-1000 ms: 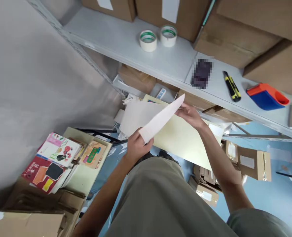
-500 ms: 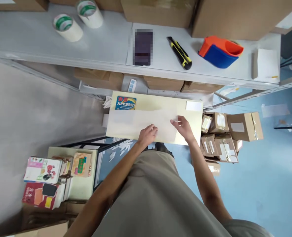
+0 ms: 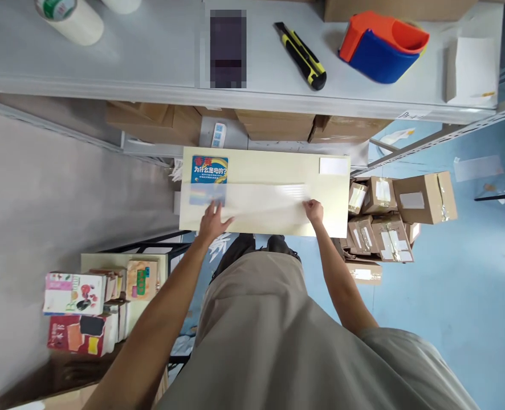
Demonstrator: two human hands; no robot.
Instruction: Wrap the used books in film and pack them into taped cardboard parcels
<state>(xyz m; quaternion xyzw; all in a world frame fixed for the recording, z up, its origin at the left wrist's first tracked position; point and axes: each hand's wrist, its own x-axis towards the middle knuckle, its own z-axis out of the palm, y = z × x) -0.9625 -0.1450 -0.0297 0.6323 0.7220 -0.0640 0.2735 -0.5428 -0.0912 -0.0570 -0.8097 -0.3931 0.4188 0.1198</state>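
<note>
On the pale narrow table (image 3: 333, 219) lies a blue book (image 3: 210, 165) with Chinese lettering and a rainbow on its cover. A translucent plastic sheet (image 3: 265, 204) stretches across the table and covers the book's lower part; whether it is a bag or a single layer I cannot tell. My left hand (image 3: 213, 223), fingers spread, rests at the sheet's lower left by the book's bottom edge. At the sheet's right end, my right hand (image 3: 314, 212) pinches its edge. A small white label or card (image 3: 333, 165) lies at the table's upper right.
A grey shelf (image 3: 158, 62) ahead bears a utility knife (image 3: 301, 56), an orange and blue tape dispenser (image 3: 383, 48), a tape roll (image 3: 75, 20) and a white paper stack (image 3: 472, 71). Taped cartons (image 3: 389, 239) stand at right; book stacks (image 3: 75, 295) at left.
My left hand has moved left and opened out. My right hand has closed on the sheet's right end. The sheet has shifted lower, showing more of the book.
</note>
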